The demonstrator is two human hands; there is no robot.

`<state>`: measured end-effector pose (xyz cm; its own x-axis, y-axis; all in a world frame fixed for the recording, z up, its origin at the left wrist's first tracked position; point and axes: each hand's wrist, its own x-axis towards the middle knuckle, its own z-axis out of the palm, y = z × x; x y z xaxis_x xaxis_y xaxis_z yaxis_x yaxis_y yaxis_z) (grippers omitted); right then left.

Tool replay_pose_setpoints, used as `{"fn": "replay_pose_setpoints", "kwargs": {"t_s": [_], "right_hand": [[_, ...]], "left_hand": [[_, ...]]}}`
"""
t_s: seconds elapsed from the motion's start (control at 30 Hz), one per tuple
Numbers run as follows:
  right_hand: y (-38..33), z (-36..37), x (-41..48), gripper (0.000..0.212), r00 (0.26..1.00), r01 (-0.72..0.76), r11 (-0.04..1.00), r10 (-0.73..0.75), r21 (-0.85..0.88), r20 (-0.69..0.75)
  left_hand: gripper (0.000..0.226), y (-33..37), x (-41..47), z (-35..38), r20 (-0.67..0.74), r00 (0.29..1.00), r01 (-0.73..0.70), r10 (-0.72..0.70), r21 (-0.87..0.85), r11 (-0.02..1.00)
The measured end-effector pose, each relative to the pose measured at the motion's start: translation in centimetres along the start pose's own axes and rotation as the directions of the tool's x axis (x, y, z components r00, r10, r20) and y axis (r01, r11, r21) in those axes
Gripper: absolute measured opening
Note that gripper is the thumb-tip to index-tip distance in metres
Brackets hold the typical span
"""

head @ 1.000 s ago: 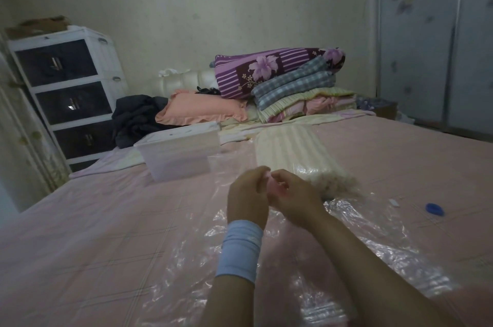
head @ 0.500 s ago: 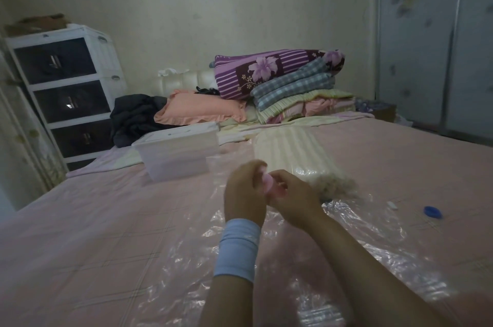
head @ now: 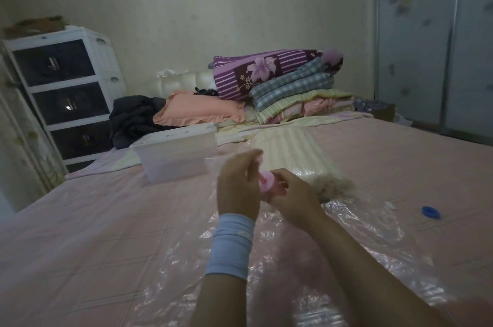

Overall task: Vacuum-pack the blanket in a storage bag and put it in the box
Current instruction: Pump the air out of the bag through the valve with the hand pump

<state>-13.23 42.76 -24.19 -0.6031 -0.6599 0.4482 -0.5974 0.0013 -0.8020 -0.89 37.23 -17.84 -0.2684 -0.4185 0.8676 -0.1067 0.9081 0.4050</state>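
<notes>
Blanket (head: 292,152) in bag (head: 352,216), just beyond grip, right hand (head: 294,197) holding pink cap (head: 270,184)

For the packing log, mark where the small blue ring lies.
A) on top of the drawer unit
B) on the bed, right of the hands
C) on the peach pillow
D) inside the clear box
B: the blue ring lies on the bed, off to the right of the right hand.
</notes>
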Motion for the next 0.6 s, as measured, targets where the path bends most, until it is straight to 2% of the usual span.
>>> {"fn": "replay_pose_setpoints", "kwargs": {"t_s": [0.07, 0.1, 0.23, 0.33, 0.37, 0.4, 0.43, 0.5, 0.6], "right_hand": [[-0.1, -0.4, -0.3, 0.041, 1.000, 0.015, 1.000, -0.015, 0.003, 0.008], [-0.2, -0.6, -0.4, 0.037, 1.000, 0.013, 1.000, -0.014, 0.014, 0.016], [-0.3, -2.0, -0.5, 0.036, 0.999, 0.011, 0.997, -0.014, 0.070, 0.036], [0.2, -2.9, -0.2, 0.040, 0.999, 0.027, 0.998, -0.025, 0.061, -0.038], [0.2, -3.4, -0.2, 0.047, 0.998, 0.025, 0.997, -0.020, 0.078, -0.063], [0.3, -3.8, -0.2, 0.058, 0.996, 0.026, 0.994, -0.017, 0.108, -0.083], [0.4, -4.3, -0.2, 0.070, 0.995, 0.026, 0.990, -0.012, 0.137, -0.102], [0.4, -5.1, -0.3, 0.086, 0.990, 0.041, 0.987, -0.019, 0.158, -0.139], [0.8, -6.2, -0.5, 0.100, 0.980, 0.077, 0.973, -0.034, 0.217, -0.198]], "left_hand": [[0.025, -0.2, -1.1, 1.2, 0.239, 0.961, 0.150, -0.140, -0.022, 0.988], [0.026, -0.1, -1.2, 1.3, 0.305, 0.933, 0.214, -0.190, -0.047, 0.976], [0.038, 0.1, -0.2, 1.1, 0.454, 0.858, 0.352, -0.241, -0.177, 0.919], [0.048, 0.5, 0.0, 1.5, 0.563, 0.766, 0.547, -0.311, -0.316, 0.775], [0.051, 0.7, -0.1, 1.9, 0.606, 0.727, 0.603, -0.324, -0.337, 0.723], [0.055, 0.9, -0.4, 2.4, 0.637, 0.705, 0.617, -0.310, -0.336, 0.712], [0.060, 1.0, -0.7, 2.9, 0.650, 0.707, 0.586, -0.280, -0.316, 0.746], [0.064, 1.7, -1.3, 4.1, 0.631, 0.741, 0.496, -0.228, -0.287, 0.819], [0.048, 2.9, -1.9, 5.7, 0.597, 0.782, 0.446, -0.181, -0.331, 0.831]]}}
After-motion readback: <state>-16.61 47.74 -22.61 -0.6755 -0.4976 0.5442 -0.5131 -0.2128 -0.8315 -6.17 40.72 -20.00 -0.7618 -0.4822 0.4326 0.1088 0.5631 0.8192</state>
